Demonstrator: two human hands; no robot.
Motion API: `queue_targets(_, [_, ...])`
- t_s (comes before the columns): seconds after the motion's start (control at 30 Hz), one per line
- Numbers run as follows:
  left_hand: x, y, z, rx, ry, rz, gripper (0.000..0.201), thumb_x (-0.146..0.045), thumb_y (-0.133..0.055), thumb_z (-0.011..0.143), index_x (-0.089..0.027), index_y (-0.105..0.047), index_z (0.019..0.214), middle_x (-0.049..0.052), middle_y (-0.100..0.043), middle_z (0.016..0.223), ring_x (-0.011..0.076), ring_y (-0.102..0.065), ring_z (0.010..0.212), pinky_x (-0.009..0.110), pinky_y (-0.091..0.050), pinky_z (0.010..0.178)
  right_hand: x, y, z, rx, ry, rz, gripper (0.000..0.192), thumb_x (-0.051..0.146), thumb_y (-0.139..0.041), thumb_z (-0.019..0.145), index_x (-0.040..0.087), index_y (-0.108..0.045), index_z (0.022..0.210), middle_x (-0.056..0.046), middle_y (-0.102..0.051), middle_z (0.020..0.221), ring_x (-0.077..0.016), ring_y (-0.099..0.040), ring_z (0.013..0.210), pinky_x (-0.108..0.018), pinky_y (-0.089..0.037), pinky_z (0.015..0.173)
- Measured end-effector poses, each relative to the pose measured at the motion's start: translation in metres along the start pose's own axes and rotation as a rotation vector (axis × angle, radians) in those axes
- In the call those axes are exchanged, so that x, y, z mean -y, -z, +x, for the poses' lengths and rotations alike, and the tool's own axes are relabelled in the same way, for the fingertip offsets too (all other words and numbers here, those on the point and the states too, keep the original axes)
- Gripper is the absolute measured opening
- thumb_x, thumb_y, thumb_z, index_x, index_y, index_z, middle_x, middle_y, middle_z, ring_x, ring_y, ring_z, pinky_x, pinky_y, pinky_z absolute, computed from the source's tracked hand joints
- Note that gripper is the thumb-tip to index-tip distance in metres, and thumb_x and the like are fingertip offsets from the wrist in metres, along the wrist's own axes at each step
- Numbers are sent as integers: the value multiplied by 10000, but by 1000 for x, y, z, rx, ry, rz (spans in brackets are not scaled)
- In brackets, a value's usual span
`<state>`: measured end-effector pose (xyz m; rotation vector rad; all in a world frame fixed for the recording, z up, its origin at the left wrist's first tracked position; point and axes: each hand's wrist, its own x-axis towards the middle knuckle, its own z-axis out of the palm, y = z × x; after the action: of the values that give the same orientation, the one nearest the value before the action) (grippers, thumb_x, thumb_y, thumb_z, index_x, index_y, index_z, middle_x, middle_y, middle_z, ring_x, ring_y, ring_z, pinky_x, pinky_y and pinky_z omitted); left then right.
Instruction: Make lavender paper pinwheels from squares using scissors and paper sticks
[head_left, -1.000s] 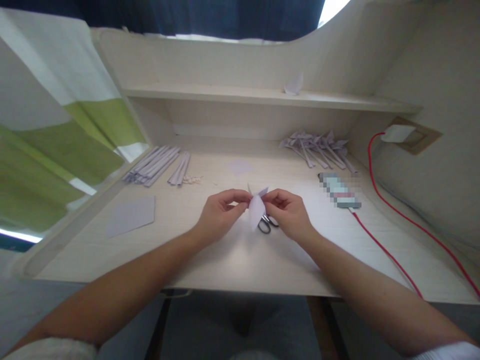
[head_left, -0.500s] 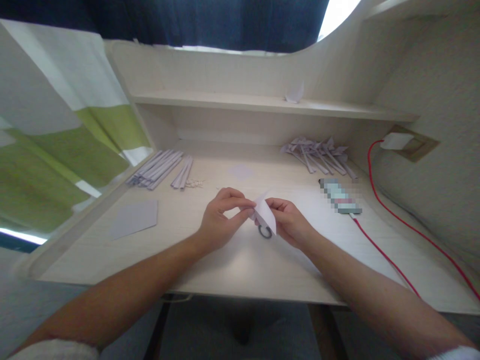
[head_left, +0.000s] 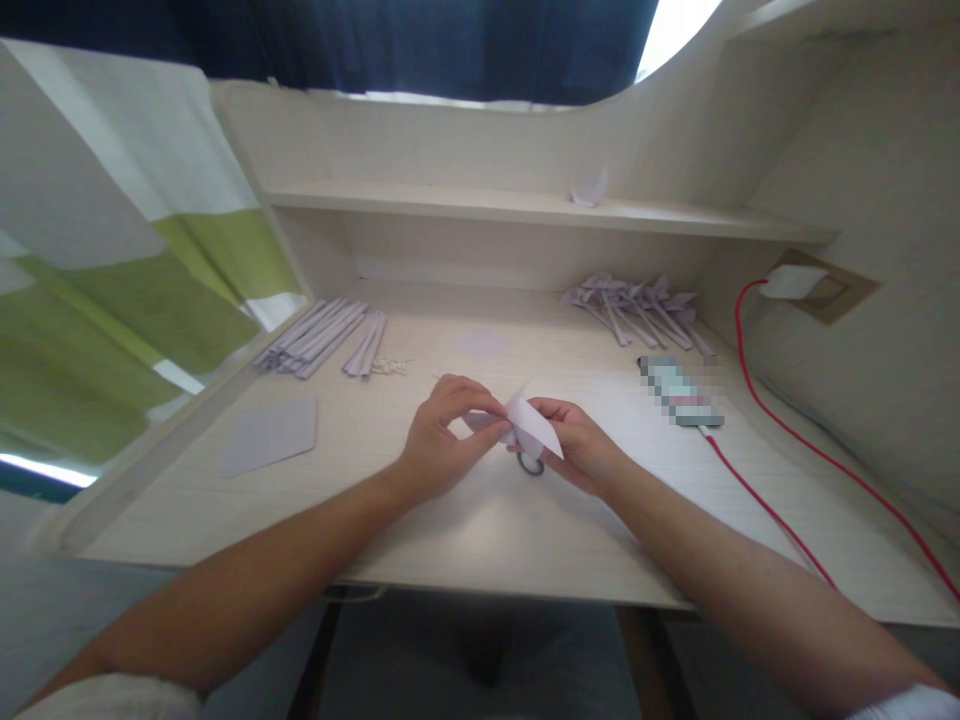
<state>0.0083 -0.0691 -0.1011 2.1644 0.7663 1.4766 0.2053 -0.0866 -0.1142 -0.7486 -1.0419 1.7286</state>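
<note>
Both my hands hold one small folded piece of pale lilac paper [head_left: 529,424] just above the middle of the desk. My left hand [head_left: 442,440] pinches its left end between thumb and fingertips. My right hand [head_left: 581,445] supports the right side from beneath, and a pointed flap sticks out over its fingers. Under the paper, a pair of scissors [head_left: 531,464] lies on the desk, with only one dark handle loop showing.
Paper strips [head_left: 319,335] lie at the back left and several folded paper pieces [head_left: 637,303] at the back right. A flat lilac sheet [head_left: 270,436] lies front left, a small square [head_left: 484,343] mid-back. A phone [head_left: 681,392] on a red cable [head_left: 772,505] lies right. A shelf [head_left: 525,208] runs above.
The paper has turned from standing upright between my fingers to lying tilted, its point now aimed right over my right hand. My hands dropped slightly toward the desk.
</note>
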Motion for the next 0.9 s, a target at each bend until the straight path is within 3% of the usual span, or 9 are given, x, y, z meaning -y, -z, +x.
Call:
queue_targets(0.3, [-2, 2, 2, -5, -19, 32, 25, -203, -718, 833, -211, -741, 829, 43, -680, 834, 196, -590, 878, 376, -463, 839, 2, -5, -1, -91, 19, -78, 209, 265, -837, 660, 163, -730, 807, -15, -699, 720, -117, -586, 591, -247, -436, 565])
queue_targets(0.9, [1, 1, 4, 44, 66, 52, 14, -226, -726, 831, -223, -735, 842, 18, -699, 791, 185, -588, 823, 372, -455, 814, 4, -7, -4, -216, 178, -382, 249, 347, -795, 717, 152, -690, 831, 13, -634, 654, -84, -484, 520, -225, -343, 483])
